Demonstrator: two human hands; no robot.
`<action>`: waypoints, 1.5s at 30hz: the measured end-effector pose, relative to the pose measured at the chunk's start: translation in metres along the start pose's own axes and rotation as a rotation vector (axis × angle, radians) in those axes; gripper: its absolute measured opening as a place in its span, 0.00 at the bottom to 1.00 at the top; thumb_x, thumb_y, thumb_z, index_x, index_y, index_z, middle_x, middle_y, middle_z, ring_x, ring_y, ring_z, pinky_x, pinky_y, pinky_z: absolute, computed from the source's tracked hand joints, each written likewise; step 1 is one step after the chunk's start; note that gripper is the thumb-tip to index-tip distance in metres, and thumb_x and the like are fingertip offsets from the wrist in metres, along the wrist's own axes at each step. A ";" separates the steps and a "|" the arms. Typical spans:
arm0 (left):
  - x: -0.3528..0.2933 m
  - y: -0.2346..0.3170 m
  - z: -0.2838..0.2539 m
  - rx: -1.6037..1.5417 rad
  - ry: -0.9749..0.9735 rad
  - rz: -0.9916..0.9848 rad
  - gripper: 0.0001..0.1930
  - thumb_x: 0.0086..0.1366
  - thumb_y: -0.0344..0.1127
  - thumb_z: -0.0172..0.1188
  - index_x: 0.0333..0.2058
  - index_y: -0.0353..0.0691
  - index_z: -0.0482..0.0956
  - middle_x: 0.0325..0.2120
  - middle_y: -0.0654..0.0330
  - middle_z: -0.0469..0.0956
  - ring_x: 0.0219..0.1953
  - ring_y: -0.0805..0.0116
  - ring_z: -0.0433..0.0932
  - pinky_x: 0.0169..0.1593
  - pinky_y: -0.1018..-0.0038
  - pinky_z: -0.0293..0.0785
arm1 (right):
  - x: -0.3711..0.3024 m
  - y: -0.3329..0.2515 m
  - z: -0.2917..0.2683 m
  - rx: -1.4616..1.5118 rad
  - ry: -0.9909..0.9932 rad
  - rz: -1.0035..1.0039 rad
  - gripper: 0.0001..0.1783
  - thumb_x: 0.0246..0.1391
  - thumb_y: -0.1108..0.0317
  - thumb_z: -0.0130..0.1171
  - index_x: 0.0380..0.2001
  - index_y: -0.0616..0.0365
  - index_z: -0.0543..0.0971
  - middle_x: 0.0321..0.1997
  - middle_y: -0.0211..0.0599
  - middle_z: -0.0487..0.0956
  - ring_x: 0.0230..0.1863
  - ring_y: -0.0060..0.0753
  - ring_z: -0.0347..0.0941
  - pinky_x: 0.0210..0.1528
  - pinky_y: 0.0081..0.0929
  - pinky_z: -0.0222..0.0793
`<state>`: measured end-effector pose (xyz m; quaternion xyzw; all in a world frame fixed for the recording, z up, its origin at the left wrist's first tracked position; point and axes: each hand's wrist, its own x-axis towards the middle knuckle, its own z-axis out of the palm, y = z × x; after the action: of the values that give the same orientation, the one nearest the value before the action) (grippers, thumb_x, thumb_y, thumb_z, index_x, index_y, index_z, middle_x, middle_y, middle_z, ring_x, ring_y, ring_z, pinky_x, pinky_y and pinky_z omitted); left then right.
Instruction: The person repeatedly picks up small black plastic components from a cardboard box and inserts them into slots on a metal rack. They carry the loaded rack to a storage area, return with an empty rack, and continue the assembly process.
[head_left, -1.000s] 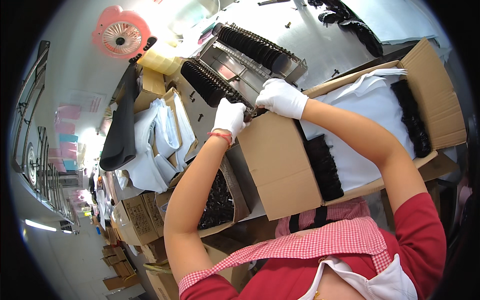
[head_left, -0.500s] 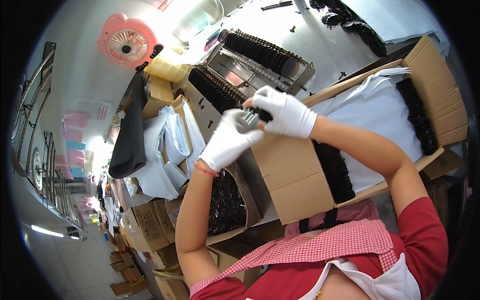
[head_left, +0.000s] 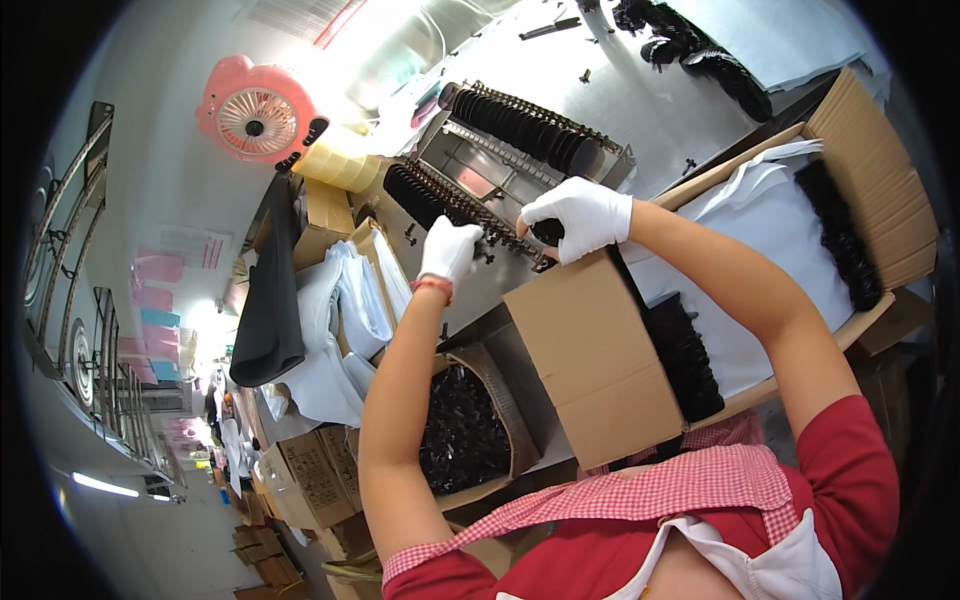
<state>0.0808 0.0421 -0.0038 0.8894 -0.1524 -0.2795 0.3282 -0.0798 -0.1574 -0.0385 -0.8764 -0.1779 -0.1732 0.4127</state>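
Both of my hands wear white gloves with bare fingertips, over the near end of a metal rack [head_left: 455,129]. My right hand [head_left: 580,218] is closed around a black rounded piece [head_left: 547,231] that shows between thumb and fingers. To its left, my left hand [head_left: 451,250] has its fingers curled together beside the rack's near row of black discs [head_left: 415,192]; small dark parts lie against its fingertips, too small to tell whether they are held. A second row of black discs [head_left: 520,127] stands along the rack's far side.
An open carton [head_left: 590,360] at right holds white sheets and black pieces in rows. Below my left hand is a box of small shiny black parts [head_left: 465,430]. A pink fan [head_left: 255,110] stands far left, near bags of white sheets [head_left: 350,300]. Loose screws [head_left: 410,234] lie nearby.
My hands, close together before, have moved apart. The left has drawn back and its fingers have curled; the right has shifted slightly right, still with the black piece.
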 end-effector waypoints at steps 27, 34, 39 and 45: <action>0.081 -0.033 -0.061 0.298 0.209 0.292 0.35 0.53 0.48 0.71 0.52 0.31 0.68 0.41 0.47 0.81 0.45 0.58 0.80 0.53 0.66 0.73 | 0.007 -0.011 -0.003 -0.051 -0.065 0.086 0.19 0.40 0.68 0.68 0.39 0.52 0.77 0.36 0.37 0.80 0.40 0.47 0.78 0.42 0.36 0.75; 0.048 0.013 -0.028 0.227 0.190 0.137 0.18 0.57 0.33 0.53 0.43 0.28 0.67 0.29 0.39 0.80 0.27 0.46 0.84 0.35 0.60 0.80 | 0.008 -0.010 -0.001 0.045 -0.019 0.021 0.19 0.38 0.70 0.67 0.38 0.55 0.78 0.37 0.38 0.81 0.40 0.49 0.78 0.43 0.35 0.76; 0.029 0.019 -0.033 0.777 0.471 0.179 0.17 0.59 0.33 0.48 0.45 0.31 0.70 0.35 0.33 0.81 0.42 0.36 0.81 0.48 0.50 0.76 | 0.013 -0.008 0.007 0.141 0.227 0.112 0.22 0.41 0.65 0.71 0.41 0.53 0.77 0.39 0.42 0.81 0.44 0.47 0.78 0.49 0.36 0.74; -0.060 0.015 0.004 -0.128 0.052 0.565 0.13 0.69 0.34 0.47 0.44 0.29 0.72 0.36 0.51 0.78 0.35 0.68 0.77 0.41 0.69 0.75 | 0.033 -0.051 0.023 0.108 0.345 -0.007 0.47 0.32 0.63 0.78 0.60 0.49 0.68 0.65 0.49 0.63 0.64 0.53 0.65 0.66 0.39 0.65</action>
<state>0.0290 0.0563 0.0279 0.7960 -0.3676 -0.1630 0.4524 -0.0705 -0.1035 -0.0038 -0.8098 -0.1167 -0.3125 0.4827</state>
